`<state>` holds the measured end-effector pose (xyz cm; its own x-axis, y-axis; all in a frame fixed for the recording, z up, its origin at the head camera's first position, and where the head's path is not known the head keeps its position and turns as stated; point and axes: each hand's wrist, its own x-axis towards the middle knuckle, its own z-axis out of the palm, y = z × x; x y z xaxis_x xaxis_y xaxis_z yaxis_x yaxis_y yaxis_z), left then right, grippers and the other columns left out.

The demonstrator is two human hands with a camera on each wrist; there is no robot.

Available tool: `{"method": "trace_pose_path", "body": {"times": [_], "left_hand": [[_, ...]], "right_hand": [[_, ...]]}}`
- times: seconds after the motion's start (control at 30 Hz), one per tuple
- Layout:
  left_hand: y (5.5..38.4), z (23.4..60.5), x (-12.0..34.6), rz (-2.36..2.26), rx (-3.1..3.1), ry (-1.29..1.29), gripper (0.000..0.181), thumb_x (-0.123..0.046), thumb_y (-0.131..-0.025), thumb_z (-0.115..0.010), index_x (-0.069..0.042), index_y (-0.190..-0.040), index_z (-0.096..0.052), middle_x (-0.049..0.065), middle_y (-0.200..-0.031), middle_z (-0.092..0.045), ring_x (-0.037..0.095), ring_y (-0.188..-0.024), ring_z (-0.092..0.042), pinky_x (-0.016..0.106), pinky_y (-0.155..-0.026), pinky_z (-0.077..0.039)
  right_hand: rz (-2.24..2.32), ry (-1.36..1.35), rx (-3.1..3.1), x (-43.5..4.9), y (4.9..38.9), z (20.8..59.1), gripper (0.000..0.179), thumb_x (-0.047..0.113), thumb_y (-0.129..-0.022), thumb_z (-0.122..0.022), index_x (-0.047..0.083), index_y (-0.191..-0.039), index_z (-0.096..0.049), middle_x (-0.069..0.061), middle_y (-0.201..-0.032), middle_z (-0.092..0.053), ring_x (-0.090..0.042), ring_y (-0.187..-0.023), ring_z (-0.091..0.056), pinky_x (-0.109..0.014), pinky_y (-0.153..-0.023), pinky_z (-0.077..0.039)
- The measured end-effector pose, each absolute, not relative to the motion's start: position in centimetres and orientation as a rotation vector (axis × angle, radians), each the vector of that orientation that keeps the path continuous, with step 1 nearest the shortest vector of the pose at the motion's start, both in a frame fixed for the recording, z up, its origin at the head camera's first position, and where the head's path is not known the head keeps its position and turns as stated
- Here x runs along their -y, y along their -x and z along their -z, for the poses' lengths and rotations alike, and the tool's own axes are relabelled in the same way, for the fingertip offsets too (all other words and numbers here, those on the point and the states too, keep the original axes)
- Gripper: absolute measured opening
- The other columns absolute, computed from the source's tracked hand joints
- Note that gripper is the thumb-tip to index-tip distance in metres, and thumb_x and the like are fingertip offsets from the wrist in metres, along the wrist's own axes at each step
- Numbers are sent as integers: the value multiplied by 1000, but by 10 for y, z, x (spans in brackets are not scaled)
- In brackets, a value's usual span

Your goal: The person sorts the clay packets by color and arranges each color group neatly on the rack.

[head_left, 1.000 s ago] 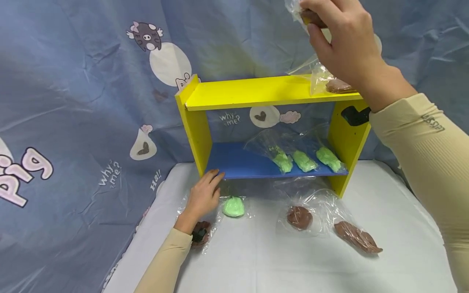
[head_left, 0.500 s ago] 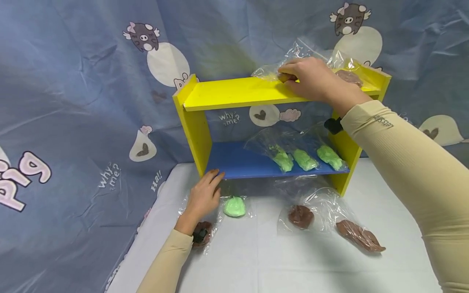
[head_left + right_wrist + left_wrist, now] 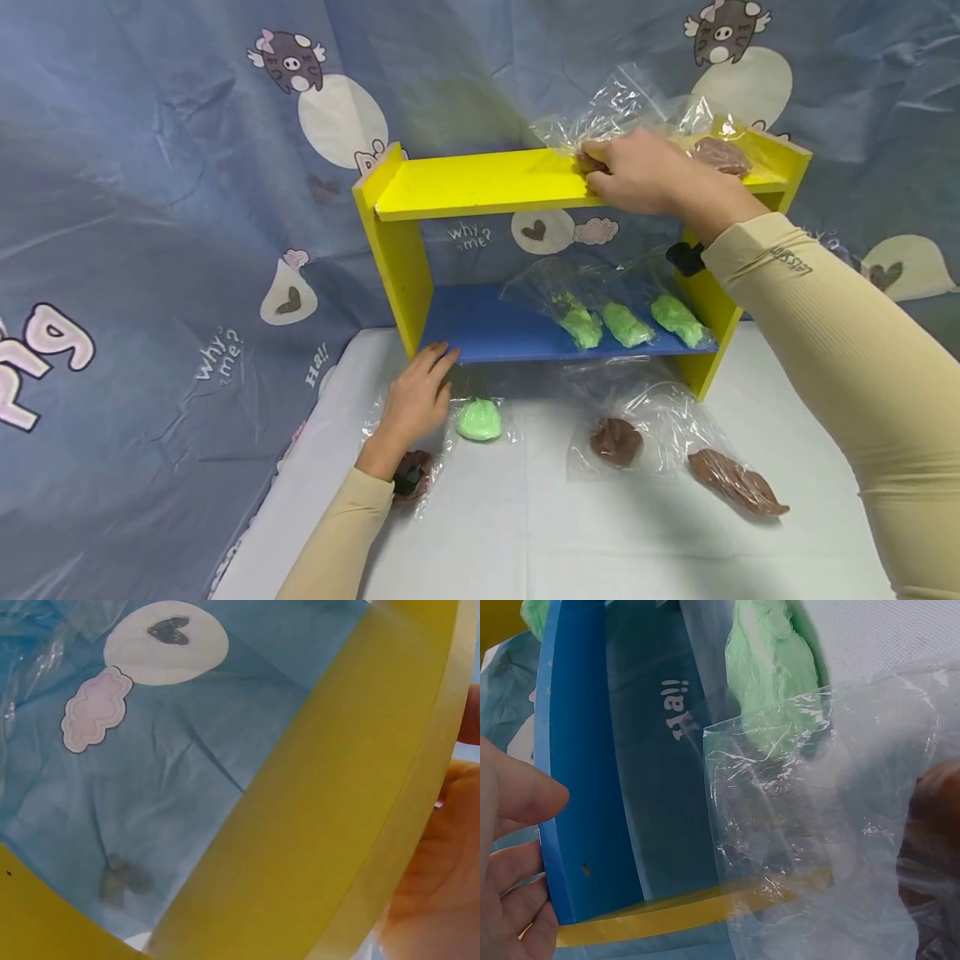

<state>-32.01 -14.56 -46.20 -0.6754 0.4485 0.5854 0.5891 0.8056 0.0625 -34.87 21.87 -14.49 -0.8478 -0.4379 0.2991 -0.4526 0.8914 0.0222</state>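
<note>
Our right grip (image 3: 648, 171) pinches a bagged brown lump (image 3: 590, 164) between fingertips; our left grip (image 3: 416, 398), relaxed, touches the blue shelf (image 3: 480, 325).

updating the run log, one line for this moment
right hand: holds bagged brown lump at yellow top shelf | left hand: touches blue shelf

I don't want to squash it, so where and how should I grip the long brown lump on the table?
Probably pinch the long brown lump across its middle, from above on the near side: it lies on the table, longer than wide, and clear plastic spreads from its far end toward the shelf.
</note>
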Motion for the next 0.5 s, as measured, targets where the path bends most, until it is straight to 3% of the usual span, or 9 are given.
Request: {"method": "trace_pose_path", "body": {"times": [0.07, 0.17, 0.23, 0.3, 0.4, 0.5], "left_hand": [[320, 462, 146, 330, 2423, 754, 58, -12, -91, -68, -14, -146, -54, 12, -149, -49, 29, -139, -43, 55, -87, -56], [319, 462, 147, 317, 2413, 749, 57, -13, -90, -68, -14, -146, -55, 11, -149, -50, 29, -139, -44, 55, -88, -55], [318, 463, 147, 317, 2407, 755, 57, -13, -90, -68, -14, -146, -55, 12, -148, -51, 30, -139, -45, 55, -88, -55], [317, 463, 147, 317, 2405, 761, 57, -12, -90, -67, -13, -146, -55, 12, -148, -51, 30, -138, -45, 54, -88, -55], [317, 463, 147, 326, 2407, 759, 57, -12, -90, -67, -14, -146, -55, 12, -148, -51, 30, -138, -45, 55, -88, -55], [318, 462, 147, 337, 2401, 755, 57, -11, -90, -66, -14, -146, -55, 11, -148, -51, 29, -138, -45, 55, -90, -55]], "right_hand": [[-106, -658, 2737, -217, 349, 147, 27, 30, -102, -33, 13, -104, -53, -11, -78, -53, -28, -63, -47, -38, -62, -37], [-203, -641, 2706, -218, 350, 151, 39, 34, -106, -33, 12, -121, -61, -12, -86, -58, -30, -70, -50, -40, -66, -39], [-271, -627, 2676, -221, 347, 152, 46, 35, -106, -35, 11, -137, -60, -16, -106, -65, -36, -88, -58, -45, -79, -45], [-324, -620, 2611, -224, 343, 153, 49, 33, -106, -38, 12, -148, -52, -16, -128, -62, -39, -112, -57, -50, -97, -44], [-340, -627, 2453, -228, 331, 153, 47, 26, -104, -45, 11, -148, -53, -15, -147, -51, -38, -138, -41, -54, -115, -30], [-337, -691, 2270, -232, 316, 158, 42, 18, -100, -54, 9, -141, -60, -15, -144, -53, -35, -138, -42, -50, -117, -29]]}}
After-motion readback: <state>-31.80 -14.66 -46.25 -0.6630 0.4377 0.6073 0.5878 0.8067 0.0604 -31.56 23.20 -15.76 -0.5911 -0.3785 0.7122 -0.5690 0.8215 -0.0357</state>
